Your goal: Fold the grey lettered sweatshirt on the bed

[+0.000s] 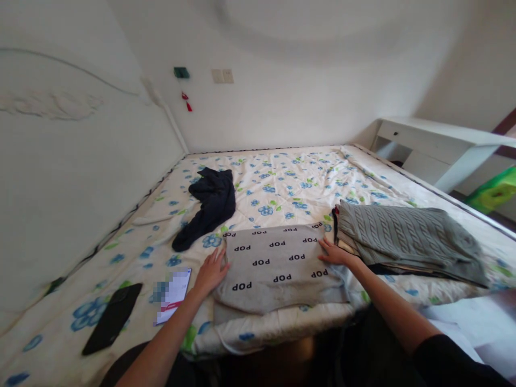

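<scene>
A grey garment (274, 274) with black "POP" lettering lies folded flat at the near edge of the bed. My left hand (212, 270) rests at its left edge, fingers spread and pointing away from me. On the opposite side my right hand (332, 252) touches the right edge, its fingers stretched out over the fabric. Neither hand grips anything that I can see. Just right of my right hand is a stack of folded clothes with a grey-green cable-knit sweater (407, 236) on top.
A crumpled dark navy garment (213, 201) lies farther back on the flowered bed sheet (278, 185). Left of my left arm are a black phone (113, 318) and a lit phone screen (177, 294). A white desk (435, 140) stands beyond the bed's right edge.
</scene>
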A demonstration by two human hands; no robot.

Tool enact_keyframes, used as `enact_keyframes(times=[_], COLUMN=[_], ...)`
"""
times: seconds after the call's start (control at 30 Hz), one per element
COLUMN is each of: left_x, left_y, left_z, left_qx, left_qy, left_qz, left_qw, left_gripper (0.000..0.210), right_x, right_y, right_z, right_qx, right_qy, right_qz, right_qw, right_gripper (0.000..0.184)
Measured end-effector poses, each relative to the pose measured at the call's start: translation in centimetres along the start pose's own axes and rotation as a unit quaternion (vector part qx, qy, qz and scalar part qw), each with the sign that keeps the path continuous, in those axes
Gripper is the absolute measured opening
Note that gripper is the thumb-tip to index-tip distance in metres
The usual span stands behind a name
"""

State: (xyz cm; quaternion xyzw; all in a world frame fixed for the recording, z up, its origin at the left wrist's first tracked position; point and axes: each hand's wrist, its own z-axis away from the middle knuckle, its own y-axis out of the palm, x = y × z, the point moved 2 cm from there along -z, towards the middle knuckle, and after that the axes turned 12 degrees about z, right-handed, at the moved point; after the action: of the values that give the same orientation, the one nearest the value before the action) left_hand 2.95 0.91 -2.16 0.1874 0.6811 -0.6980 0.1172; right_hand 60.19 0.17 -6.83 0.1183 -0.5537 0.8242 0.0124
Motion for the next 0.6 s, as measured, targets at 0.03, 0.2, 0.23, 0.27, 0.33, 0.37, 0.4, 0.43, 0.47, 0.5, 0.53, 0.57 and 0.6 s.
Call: enact_keyframes(times=[0.03,0.2,0.23,0.27,0.33,0.37,0.4,0.43,0.47,0.5,0.53,0.57,0.6], left_x=[-0.1,-2.8,-3.5,-4.3,-5.6,-6.2,-6.7,-7.0,-7.3,-7.4,-7.5,-7.4,-7.4], left_y=[-0.6,-2.5,-2.6,-2.6,-2.4,-2.3,-2.2,-2.2,-2.3,-2.5,-2.8,-3.2,-3.6], left_z=[1.3,7.4,8.3,9.1,10.2,10.6,10.7,10.8,10.7,10.6,10.4,10.1,9.9], left_qx=[0.008,0.110,0.130,0.147,0.171,0.178,0.182,0.184,0.186,0.186,0.182,0.174,0.162], left_qy=[0.022,0.164,0.174,0.179,0.182,0.182,0.181,0.180,0.180,0.178,0.175,0.171,0.166], left_qz=[0.012,0.085,0.090,0.090,0.078,0.067,0.055,0.042,0.031,0.021,0.015,0.011,0.009], left_qw=[1.000,0.977,0.972,0.968,0.965,0.965,0.965,0.965,0.965,0.966,0.967,0.970,0.973], left_gripper=[0.063,0.054,0.056,0.056,0.056,0.055,0.052,0.047,0.040,0.032,0.026,0.022,0.021], right_x=[-0.3,0.5,1.2,2.1,4.0,4.8,5.6,6.2,6.6,6.9,7.1,7.2,7.3], right_y=[0.2,0.5,0.5,0.6,0.6,0.6,0.5,0.3,0.1,-0.1,-0.4,-0.6,-0.7], right_z=[1.5,8.6,9.5,10.3,11.3,11.5,11.7,11.8,11.8,11.7,11.6,11.6,11.5], right_qx=[0.001,-0.130,-0.143,-0.142,-0.115,-0.097,-0.082,-0.073,-0.070,-0.071,-0.074,-0.080,-0.087], right_qy=[-0.018,-0.101,-0.120,-0.140,-0.173,-0.183,-0.187,-0.186,-0.181,-0.174,-0.167,-0.159,-0.152], right_qz=[0.008,0.013,0.007,0.003,0.003,0.008,0.016,0.023,0.027,0.027,0.021,0.010,-0.001], right_qw=[1.000,0.986,0.982,0.980,0.978,0.978,0.979,0.980,0.981,0.982,0.983,0.984,0.985], right_gripper=[0.096,0.058,0.054,0.053,0.053,0.054,0.054,0.052,0.046,0.038,0.031,0.027,0.025])
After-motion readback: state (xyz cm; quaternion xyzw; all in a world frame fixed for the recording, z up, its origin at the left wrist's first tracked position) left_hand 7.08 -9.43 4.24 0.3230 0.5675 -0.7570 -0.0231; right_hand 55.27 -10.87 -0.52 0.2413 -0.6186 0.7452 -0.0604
